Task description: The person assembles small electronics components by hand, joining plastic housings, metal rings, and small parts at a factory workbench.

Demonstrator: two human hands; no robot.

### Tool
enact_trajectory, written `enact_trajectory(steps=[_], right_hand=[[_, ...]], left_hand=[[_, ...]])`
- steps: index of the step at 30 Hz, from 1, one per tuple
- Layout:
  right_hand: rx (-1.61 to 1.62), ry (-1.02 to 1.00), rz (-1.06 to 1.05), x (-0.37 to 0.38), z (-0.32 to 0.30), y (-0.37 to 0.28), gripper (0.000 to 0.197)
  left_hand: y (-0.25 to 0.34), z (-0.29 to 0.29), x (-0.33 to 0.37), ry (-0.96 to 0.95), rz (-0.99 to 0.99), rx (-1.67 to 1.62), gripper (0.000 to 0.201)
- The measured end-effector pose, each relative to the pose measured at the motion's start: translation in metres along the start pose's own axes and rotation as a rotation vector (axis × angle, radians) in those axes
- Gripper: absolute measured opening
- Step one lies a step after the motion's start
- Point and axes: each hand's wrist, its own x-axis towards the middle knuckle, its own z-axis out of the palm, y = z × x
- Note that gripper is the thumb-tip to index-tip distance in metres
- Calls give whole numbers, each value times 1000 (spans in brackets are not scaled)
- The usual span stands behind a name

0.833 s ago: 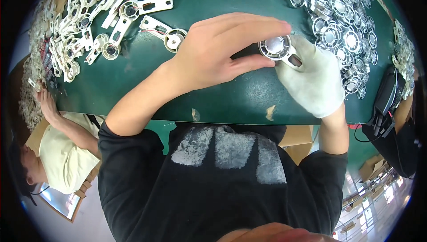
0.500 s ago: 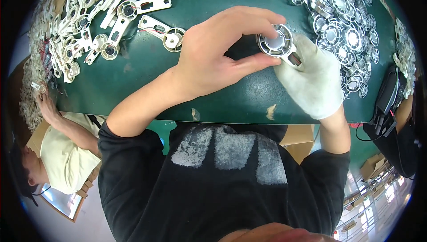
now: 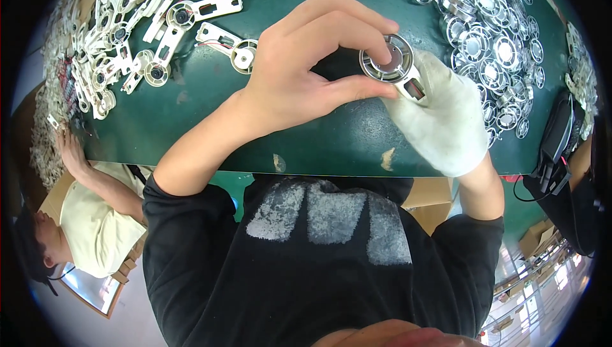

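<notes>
My bare left hand (image 3: 290, 69) is closed around the head of a small white fan housing. One fingertip presses the middle of the silver round grille (image 3: 401, 61) on that head, and the thumb rests by its lower edge. My right hand (image 3: 440, 120), in a white glove, grips the white handle part of the fan housing (image 3: 415, 90), which has a rectangular slot. The glove hides much of the handle. Both hands hold the piece above the green table.
Several white fan housings (image 3: 180, 16) with black motors and thin wires lie at the left. A heap of silver round grilles (image 3: 488, 47) covers the right of the green table (image 3: 255, 155). Another person (image 3: 95, 219) works at the far left; a black bag-like thing (image 3: 561, 136) is at the right.
Both hands have shifted slightly left with the fan housing. My left index finger is now bent more over the middle of the grille, and the other fingers have lifted a little.
</notes>
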Motion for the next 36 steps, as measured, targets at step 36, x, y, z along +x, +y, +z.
enact_trajectory(steps=[36], right_hand=[[73, 223, -491, 10, 16, 22, 33]], left_hand=[[-2, -137, 90, 227, -556, 551, 44]])
